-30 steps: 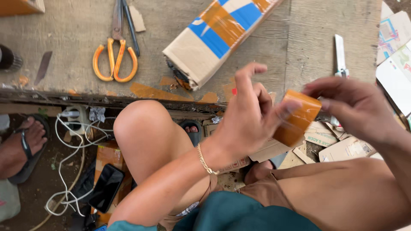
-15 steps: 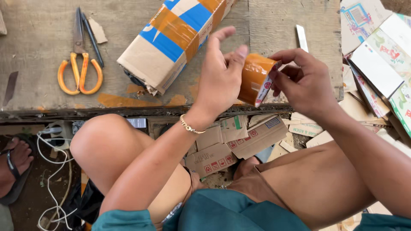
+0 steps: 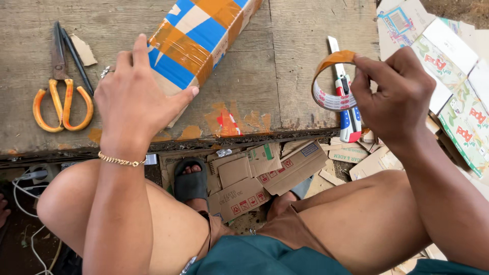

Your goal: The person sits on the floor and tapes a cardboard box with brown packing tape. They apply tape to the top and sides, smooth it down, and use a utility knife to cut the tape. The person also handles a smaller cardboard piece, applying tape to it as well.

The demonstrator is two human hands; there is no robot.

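My left hand (image 3: 135, 99) rests flat on the near end of a cardboard box (image 3: 201, 38) wrapped in brown tape over blue and white print, lying on a worn wooden table (image 3: 285, 66). My right hand (image 3: 395, 94) pinches a nearly spent roll of brown packing tape (image 3: 331, 81) by its rim, held upright above the table's right part. A box cutter (image 3: 346, 97) with a white, red and blue handle lies on the table just under the roll.
Orange-handled scissors (image 3: 63, 91) lie at the table's left. Printed flat cartons (image 3: 448, 61) are stacked at the right. Cardboard scraps (image 3: 265, 173) litter the floor below the table edge, by my sandalled foot (image 3: 191, 181). White cables (image 3: 30, 188) trail at lower left.
My left hand let go of the tape roll and moved left onto the box. My right hand carried the roll right, over the box cutter. The view shifted right.
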